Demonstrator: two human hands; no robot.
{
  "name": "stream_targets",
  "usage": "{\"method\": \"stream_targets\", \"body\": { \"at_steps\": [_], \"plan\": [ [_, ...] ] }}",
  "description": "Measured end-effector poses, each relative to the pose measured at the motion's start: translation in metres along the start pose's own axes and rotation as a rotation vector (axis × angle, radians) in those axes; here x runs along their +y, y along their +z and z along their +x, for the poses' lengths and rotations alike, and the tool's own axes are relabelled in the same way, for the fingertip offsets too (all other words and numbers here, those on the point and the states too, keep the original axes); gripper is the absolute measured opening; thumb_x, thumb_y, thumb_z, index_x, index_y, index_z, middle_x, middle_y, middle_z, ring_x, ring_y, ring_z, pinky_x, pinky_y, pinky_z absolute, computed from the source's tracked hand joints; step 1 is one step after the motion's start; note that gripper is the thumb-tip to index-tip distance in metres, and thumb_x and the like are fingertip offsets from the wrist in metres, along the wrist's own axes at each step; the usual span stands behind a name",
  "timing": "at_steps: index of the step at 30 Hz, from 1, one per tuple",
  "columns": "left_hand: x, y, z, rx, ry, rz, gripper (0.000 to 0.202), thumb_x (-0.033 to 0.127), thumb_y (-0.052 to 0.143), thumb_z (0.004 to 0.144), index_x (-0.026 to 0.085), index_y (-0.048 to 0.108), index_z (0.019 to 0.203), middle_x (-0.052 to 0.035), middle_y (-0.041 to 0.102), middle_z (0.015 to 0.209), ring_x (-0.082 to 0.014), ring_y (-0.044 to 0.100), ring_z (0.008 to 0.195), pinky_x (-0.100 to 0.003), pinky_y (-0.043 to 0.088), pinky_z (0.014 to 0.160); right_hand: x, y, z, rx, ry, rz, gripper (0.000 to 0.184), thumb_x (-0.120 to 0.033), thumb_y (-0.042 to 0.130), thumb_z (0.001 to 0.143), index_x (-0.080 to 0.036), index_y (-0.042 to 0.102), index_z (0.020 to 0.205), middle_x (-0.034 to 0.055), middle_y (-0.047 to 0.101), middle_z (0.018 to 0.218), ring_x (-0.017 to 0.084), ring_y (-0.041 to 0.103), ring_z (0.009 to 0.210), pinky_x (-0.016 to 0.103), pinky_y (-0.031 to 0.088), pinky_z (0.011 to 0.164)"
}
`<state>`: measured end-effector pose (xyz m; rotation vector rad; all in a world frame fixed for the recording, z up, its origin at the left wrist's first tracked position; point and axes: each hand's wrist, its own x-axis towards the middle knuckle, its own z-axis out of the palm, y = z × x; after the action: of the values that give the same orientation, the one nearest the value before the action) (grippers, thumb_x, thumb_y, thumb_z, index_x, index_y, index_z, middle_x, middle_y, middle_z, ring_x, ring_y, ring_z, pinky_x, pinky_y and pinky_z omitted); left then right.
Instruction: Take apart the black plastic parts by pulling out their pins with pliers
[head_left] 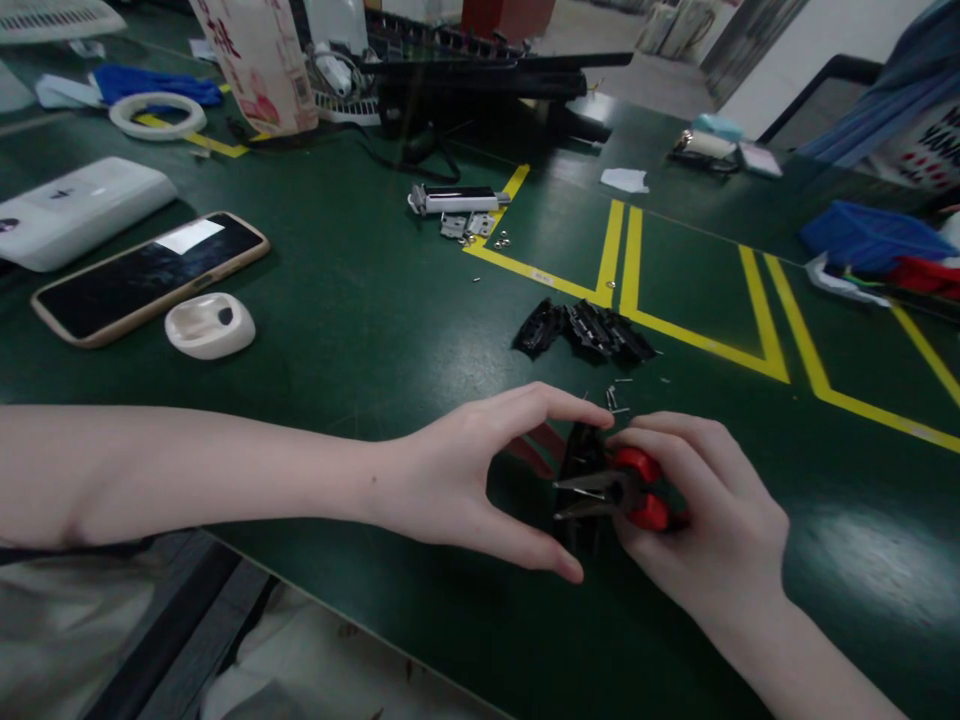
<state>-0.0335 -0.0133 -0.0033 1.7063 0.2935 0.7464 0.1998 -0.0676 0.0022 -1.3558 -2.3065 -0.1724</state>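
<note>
Green bench; fingers (679,440) hide most of the pliers (611,492).

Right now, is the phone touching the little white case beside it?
Apart. The head view shows a strip of green table between the phone and the white case.

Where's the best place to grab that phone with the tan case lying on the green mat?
Pinch the tan-cased smartphone across its two long edges, coming from above. It lies flat, screen up, angled on the green table mat, and the white oval case crowds its near end.
</note>
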Motion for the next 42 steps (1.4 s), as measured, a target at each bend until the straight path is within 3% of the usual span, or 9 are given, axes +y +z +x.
{"method": "stream_targets", "body": {
  "at_steps": [7,15,28,38,42],
  "plan": [
    [0.0018,-0.0001,0.0006,0.011,0.01,0.009,0.08,0.023,0.087,0.065,0.02,0.049,0.136,-0.0122,0.053,0.134,-0.0261,0.062,0.114,-0.037,0.056,0.097,0.0012,0.0014,0.001,-0.004,-0.004,-0.025,0.016,-0.018,0.058,0.077,-0.024,0.051,0.09,0.0072,0.062,0.089,0.026,0.06,0.08,0.039,0.045,0.064],
    [0.002,0.0011,0.0006,-0.001,-0.024,0.009,0.078,0.028,0.086,0.067,0.022,0.05,0.135,-0.0109,0.053,0.136,-0.0265,0.061,0.115,-0.038,0.056,0.097,0.0005,0.0024,0.0027,-0.007,-0.033,-0.049,0.017,-0.016,0.056,0.077,-0.025,0.047,0.089,0.0054,0.06,0.084,0.024,0.058,0.077,0.037,0.043,0.064],
    [0.0028,0.0009,0.0025,-0.006,0.056,0.078,0.076,0.026,0.085,0.068,0.018,0.05,0.135,-0.0128,0.054,0.134,-0.0264,0.058,0.119,-0.036,0.056,0.097,-0.0019,0.0021,0.0033,-0.083,-0.039,0.001,0.012,-0.016,0.053,0.075,-0.023,0.048,0.082,0.0049,0.058,0.076,0.021,0.053,0.068,0.033,0.041,0.056],
    [0.002,-0.0003,0.0022,-0.008,0.041,0.087,0.074,0.027,0.084,0.07,0.02,0.05,0.135,-0.0112,0.054,0.135,-0.0265,0.058,0.12,-0.039,0.057,0.098,0.0035,0.0072,0.0038,0.032,-0.103,-0.022,0.016,-0.016,0.057,0.073,-0.022,0.05,0.087,0.0045,0.06,0.08,0.02,0.056,0.072,0.032,0.042,0.059],
    [0.0023,-0.0002,0.0024,-0.02,0.047,0.095,0.074,0.027,0.084,0.07,0.02,0.05,0.135,-0.0116,0.054,0.135,-0.0264,0.058,0.121,-0.039,0.057,0.097,0.0019,0.0057,0.0038,0.017,-0.099,-0.022,0.015,-0.014,0.057,0.074,-0.021,0.05,0.085,0.0057,0.06,0.08,0.021,0.056,0.072,0.033,0.043,0.059]
  ]
}}
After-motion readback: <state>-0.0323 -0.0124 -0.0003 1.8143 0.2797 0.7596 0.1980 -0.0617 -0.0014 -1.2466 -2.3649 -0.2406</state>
